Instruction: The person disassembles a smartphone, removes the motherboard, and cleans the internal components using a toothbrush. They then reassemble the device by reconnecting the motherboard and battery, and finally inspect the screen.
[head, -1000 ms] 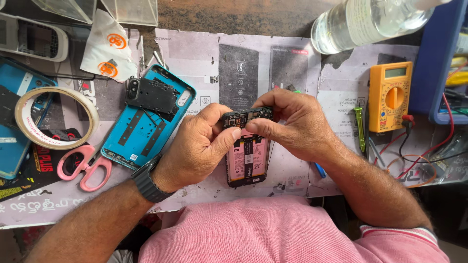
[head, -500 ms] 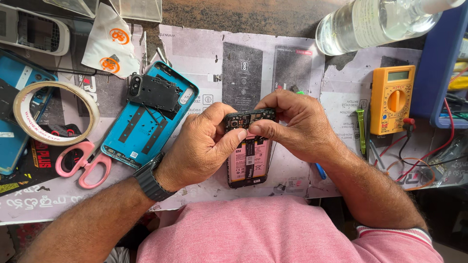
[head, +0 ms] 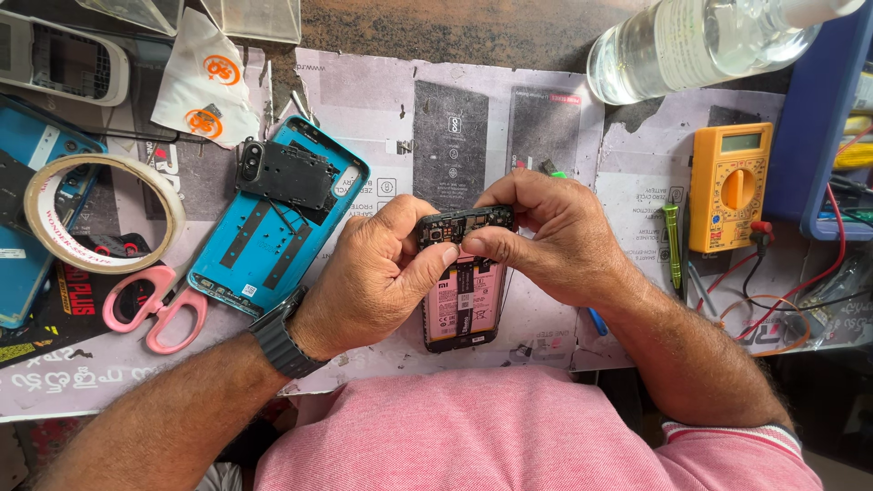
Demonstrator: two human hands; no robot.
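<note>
A: Your opened phone (head: 462, 305) lies face down on the paper mat (head: 364, 100), battery showing, just below both hands. Where do you press?

B: At the top edge. Keep your left hand (head: 373, 277) bracing the frame, thumb flat on the dark board section (head: 466, 223), so nothing flexes.

A: And your right hand (head: 546, 236)?

B: Fingers pinched narrow on that same top piece, thumb and forefinger nearly meeting. Work gently and evenly, I'd judge. The blue back cover (head: 273, 227) lies apart, on your left.
</note>
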